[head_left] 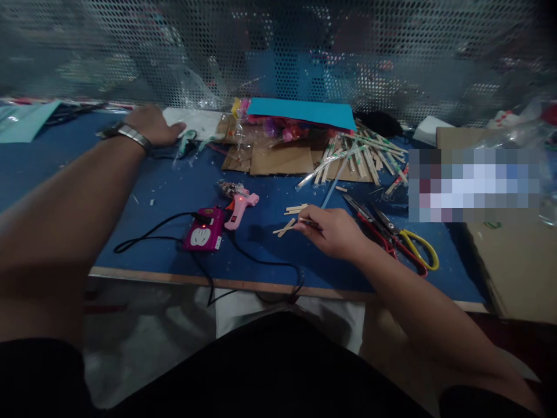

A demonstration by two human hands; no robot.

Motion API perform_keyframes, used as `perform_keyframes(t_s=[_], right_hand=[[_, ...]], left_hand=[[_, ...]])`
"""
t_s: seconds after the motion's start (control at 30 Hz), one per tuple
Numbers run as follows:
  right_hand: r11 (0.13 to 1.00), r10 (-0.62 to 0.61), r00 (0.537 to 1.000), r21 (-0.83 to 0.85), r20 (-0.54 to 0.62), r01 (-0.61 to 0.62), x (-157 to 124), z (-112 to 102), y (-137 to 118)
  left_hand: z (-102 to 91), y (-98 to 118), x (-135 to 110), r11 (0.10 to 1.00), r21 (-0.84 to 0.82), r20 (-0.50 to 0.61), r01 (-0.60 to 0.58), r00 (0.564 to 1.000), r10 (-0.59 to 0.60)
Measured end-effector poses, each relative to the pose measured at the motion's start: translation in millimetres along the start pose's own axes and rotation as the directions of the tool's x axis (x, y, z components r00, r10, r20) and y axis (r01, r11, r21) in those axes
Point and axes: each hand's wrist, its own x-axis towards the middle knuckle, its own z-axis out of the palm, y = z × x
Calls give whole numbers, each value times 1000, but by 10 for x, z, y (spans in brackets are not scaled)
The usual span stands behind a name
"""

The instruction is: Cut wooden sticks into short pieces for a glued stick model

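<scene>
My right hand is closed in a pinch on a thin wooden stick above the blue table. Just beyond its fingertips lie crossed short wooden sticks, and a few more short sticks sit behind them. At the back left, my left hand reaches out with its thumb spread; its other fingers are partly hidden. Beside that hand are a white sheet and clear plastic wrapping. A pink glue gun with a lit red light rests left of my right hand, next to a purple power strip.
Two pairs of scissors lie right of my right hand. Wrapped chopsticks are heaped on cardboard, near a blue sheet. Black cords loop over the front edge. A cardboard box stands at right; perforated metal backs the table.
</scene>
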Motion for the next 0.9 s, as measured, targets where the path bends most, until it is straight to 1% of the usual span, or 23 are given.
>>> perform_keyframes(t_s=[0.03, 0.07, 0.1, 0.13, 0.2, 0.27, 0.3, 0.33, 0.37, 0.4, 0.43, 0.5, 0.57, 0.6, 0.73, 0.83, 0.9], right_hand=[[1000, 10, 1000, -2, 6, -10, 3, 8, 1], [1000, 20, 1000, -3, 13, -20, 7, 18, 0], [1000, 29, 999, -3, 21, -29, 11, 29, -1], [999, 38, 999, -3, 28, -38, 15, 39, -3], [998, 60, 998, 1, 28, -60, 22, 53, -5], [996, 89, 996, 6, 9, -89, 27, 52, 0], [994, 104, 995, 10, -2, -104, 30, 46, 9], [993, 119, 993, 15, -11, -119, 33, 37, 21], [991, 131, 991, 21, -15, -130, 36, 27, 36], [990, 138, 990, 28, -11, -138, 40, 17, 54], [990, 140, 990, 36, -1, -140, 44, 8, 72], [990, 130, 991, 52, 30, -132, 51, -1, 100], [991, 113, 992, 67, 49, -116, 53, -2, 111], [992, 104, 993, 73, 50, -107, 52, -1, 110], [993, 60, 997, 97, 49, -64, 40, -27, 92], [993, 46, 998, 109, 45, -51, 34, -114, 100], [992, 60, 998, 115, 7, -60, 35, -188, 121]], left_hand=[[-43, 63, -67, 995, 10, -46, 98, 994, -98], [-95, 146, -151, 988, 12, -75, 151, 986, -150], [-154, 253, -251, 987, 12, -85, 162, 983, -161], [-220, 385, -368, 990, 11, -91, 140, 986, -138], [-362, 725, -659, 999, 1, -103, 48, 993, -48], [-488, 1144, -1023, 997, -10, -126, -74, 989, 72], [-534, 1366, -1224, 985, 3, -112, -170, 979, 170], [-563, 1582, -1429, 968, 18, -103, -250, 963, 250], [-572, 1784, -1629, 941, 30, -87, -337, 937, 339], [-562, 1965, -1814, 904, 44, -39, -426, 903, 428], [-533, 2117, -1976, 867, 76, -43, -492, 867, 496], [-436, 2333, -2202, 800, 118, 48, -588, 808, 587], [-319, 2438, -2286, 823, 134, 136, -552, 833, 537], [-265, 2459, -2283, 833, 108, 171, -543, 836, 522], [-111, 2449, -2174, 847, 23, 186, -530, 835, 518], [-22, 2448, -2149, 842, -7, 184, -540, 827, 532], [52, 2466, -2159, 834, -27, 189, -552, 816, 546]])
